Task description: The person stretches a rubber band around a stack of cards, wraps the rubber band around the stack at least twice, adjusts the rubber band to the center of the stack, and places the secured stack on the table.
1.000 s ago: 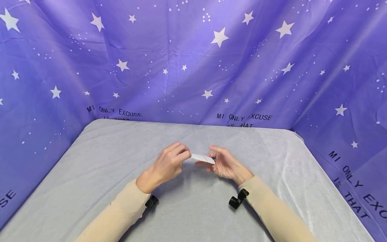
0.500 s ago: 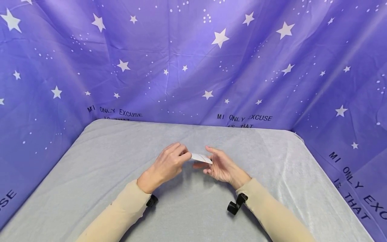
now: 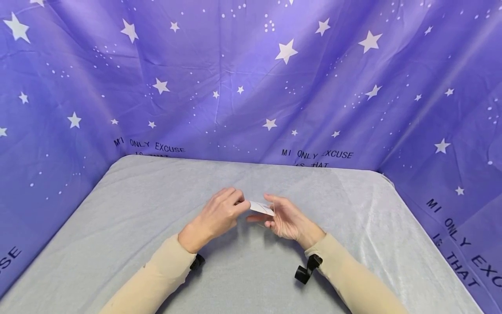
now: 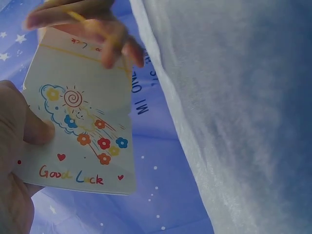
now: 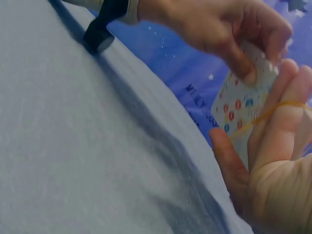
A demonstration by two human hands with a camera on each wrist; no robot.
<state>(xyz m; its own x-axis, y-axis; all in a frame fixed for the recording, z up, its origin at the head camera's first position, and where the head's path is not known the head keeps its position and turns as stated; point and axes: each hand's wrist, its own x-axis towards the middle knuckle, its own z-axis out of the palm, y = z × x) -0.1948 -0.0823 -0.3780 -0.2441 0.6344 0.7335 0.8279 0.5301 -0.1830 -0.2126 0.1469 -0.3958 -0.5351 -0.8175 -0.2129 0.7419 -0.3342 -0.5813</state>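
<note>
In the left wrist view, a white "Good Luck" card (image 4: pixel 109 170) with drawn flowers shows more than one layer at its lower edge. My left hand (image 3: pixel 219 211) pinches it at one end, above the table. A thin orange-yellow rubber band (image 4: pixel 58 50) crosses the card near its other end. That same band runs over the extended fingers of my right hand (image 3: pixel 291 220), stretched away from the card (image 5: pixel 253 92) in the right wrist view. The right thumb stands apart from the fingers. Most of the card's face is hidden in the head view (image 3: pixel 261 208).
A grey cloth-covered table (image 3: pixel 243 279) lies under both hands. Purple curtains (image 3: pixel 219 52) with white stars and lettering rise behind and at both sides. Black wrist cameras (image 3: pixel 307 268) hang below the beige sleeves.
My right hand has shifted slightly left and toward me, its thumb lifting clear of the card. A stretched strand of the band now shows by its fingers. The left hand barely moves.
</note>
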